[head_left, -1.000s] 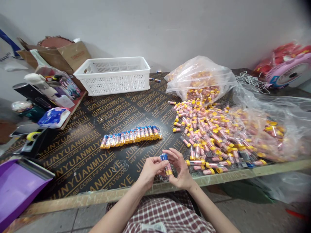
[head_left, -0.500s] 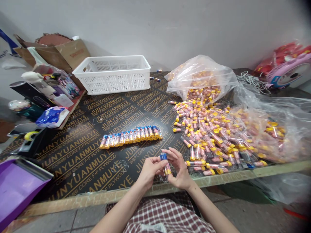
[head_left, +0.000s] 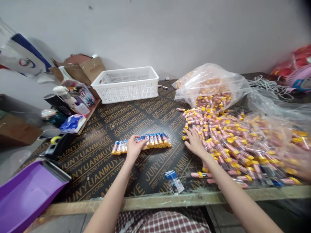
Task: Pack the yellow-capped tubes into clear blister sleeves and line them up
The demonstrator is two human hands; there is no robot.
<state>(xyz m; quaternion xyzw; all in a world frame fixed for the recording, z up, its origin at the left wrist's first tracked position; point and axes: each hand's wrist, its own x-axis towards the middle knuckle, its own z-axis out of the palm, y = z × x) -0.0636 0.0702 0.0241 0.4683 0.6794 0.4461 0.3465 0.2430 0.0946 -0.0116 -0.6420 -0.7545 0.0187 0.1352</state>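
Observation:
A row of small clear tubes with blue-and-white printed labels and yellow caps (head_left: 155, 139) lies side by side on the table. My left hand (head_left: 134, 148) is over the middle of this row, thumb and fingers closed around a labelled tube there; the hand partly hides it. To the right, my right hand (head_left: 195, 142) reaches to the left edge of a big heap of unlabelled tubes with pink contents and yellow caps (head_left: 218, 129). Its fingers are spread and nothing shows in them. Near the front edge lies a small stack of blue printed labels (head_left: 174, 182).
Behind the row stands a white plastic basket (head_left: 128, 92), with a few loose labelled tubes beside it. A clear bag of tubes (head_left: 211, 81) sits behind the heap. At left are a purple dustpan (head_left: 31, 191), a tape dispenser (head_left: 54, 145) and bottles. White cable (head_left: 269, 85) lies back right.
My hands have parted. The left has carried the labelled tube left to the row; the right has moved up and right to the heap. The label stack is now uncovered, and the view has shifted.

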